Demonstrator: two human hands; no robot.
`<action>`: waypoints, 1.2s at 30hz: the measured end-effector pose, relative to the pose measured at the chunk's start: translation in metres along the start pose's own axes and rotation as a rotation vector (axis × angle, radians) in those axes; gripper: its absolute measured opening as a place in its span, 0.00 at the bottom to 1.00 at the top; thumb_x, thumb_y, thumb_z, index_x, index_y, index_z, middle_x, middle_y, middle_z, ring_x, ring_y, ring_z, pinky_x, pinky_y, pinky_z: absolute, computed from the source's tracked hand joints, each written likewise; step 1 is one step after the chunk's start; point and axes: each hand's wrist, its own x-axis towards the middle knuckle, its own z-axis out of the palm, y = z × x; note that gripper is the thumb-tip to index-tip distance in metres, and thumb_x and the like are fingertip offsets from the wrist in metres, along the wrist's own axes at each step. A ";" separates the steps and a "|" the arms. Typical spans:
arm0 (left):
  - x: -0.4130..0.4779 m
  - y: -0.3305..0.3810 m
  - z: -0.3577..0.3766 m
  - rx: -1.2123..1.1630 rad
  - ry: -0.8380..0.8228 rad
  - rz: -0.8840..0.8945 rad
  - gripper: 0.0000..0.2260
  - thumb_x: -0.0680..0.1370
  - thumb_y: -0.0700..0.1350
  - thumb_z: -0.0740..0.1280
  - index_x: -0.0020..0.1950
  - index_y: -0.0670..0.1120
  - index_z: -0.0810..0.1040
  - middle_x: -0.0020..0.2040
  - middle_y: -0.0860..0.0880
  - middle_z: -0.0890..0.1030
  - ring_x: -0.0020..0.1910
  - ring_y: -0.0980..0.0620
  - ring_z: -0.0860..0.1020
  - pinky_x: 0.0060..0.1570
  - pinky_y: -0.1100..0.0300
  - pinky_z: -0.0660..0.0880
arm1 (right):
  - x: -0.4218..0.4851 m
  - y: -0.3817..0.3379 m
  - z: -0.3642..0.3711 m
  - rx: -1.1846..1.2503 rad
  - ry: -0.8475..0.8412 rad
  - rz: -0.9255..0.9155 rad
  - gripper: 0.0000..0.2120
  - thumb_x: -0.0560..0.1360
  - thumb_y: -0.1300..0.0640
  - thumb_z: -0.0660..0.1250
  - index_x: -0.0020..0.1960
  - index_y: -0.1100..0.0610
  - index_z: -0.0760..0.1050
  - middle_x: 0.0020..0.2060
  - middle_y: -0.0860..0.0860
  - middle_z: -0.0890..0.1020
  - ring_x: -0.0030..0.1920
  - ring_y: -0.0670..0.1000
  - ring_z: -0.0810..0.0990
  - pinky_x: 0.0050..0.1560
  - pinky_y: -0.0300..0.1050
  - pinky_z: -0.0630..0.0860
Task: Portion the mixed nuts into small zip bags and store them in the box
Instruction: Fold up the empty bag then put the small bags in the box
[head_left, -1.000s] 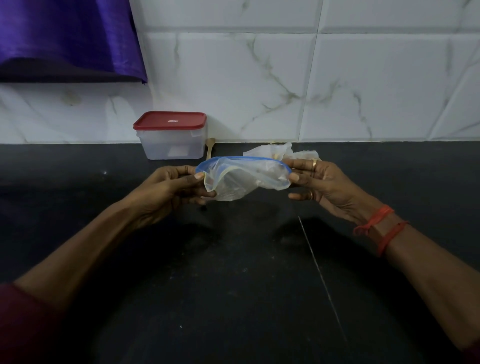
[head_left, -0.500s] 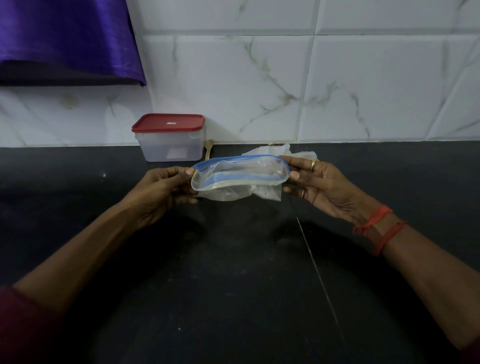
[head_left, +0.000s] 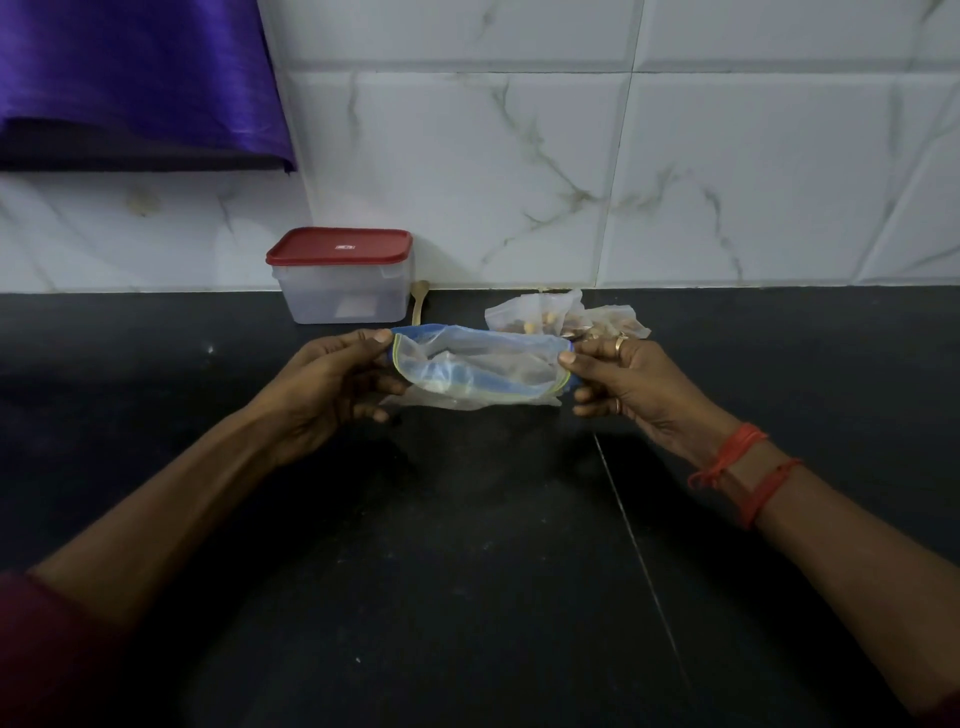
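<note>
Head view: left hand (head_left: 332, 382) and right hand (head_left: 626, 387) each pinch one end of the small clear blue-rimmed zip bag (head_left: 478, 364), mouth stretched open above the black counter (head_left: 467, 571) (opening step; bag looks empty), so next comes scooping nuts from the crumpled clear pouch (head_left: 535, 317) behind.

Dim, cool light throughout. The white marble-veined wall tiles (head_left: 519, 182) are brightest, evenly lit — the black stone counter (head_left: 467, 571) swallows detail, with soft shadows pooling below the clear blue-edged plastic zip bag (head_left: 478, 364), which carries a faint sheen. Tile joints bow toward the edges; lower corners turn murky.
</note>
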 end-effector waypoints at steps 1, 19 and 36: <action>0.000 -0.001 0.000 0.001 0.007 0.015 0.09 0.80 0.46 0.64 0.54 0.44 0.80 0.40 0.48 0.84 0.36 0.55 0.80 0.28 0.63 0.77 | -0.001 0.000 0.002 0.002 0.020 0.009 0.05 0.77 0.60 0.70 0.52 0.60 0.80 0.33 0.52 0.80 0.28 0.43 0.81 0.30 0.38 0.81; 0.000 -0.007 0.001 0.139 0.064 0.118 0.15 0.68 0.46 0.73 0.52 0.40 0.80 0.34 0.49 0.79 0.24 0.57 0.69 0.23 0.65 0.68 | -0.010 -0.003 0.006 0.007 0.047 0.088 0.09 0.73 0.56 0.75 0.48 0.61 0.80 0.30 0.47 0.81 0.28 0.43 0.76 0.32 0.37 0.79; 0.008 -0.019 -0.004 0.644 0.347 0.469 0.07 0.75 0.40 0.72 0.50 0.48 0.78 0.42 0.46 0.82 0.37 0.48 0.82 0.32 0.57 0.77 | -0.011 -0.002 0.015 -0.845 0.438 -0.468 0.09 0.68 0.53 0.75 0.45 0.47 0.77 0.32 0.42 0.78 0.36 0.43 0.78 0.41 0.46 0.77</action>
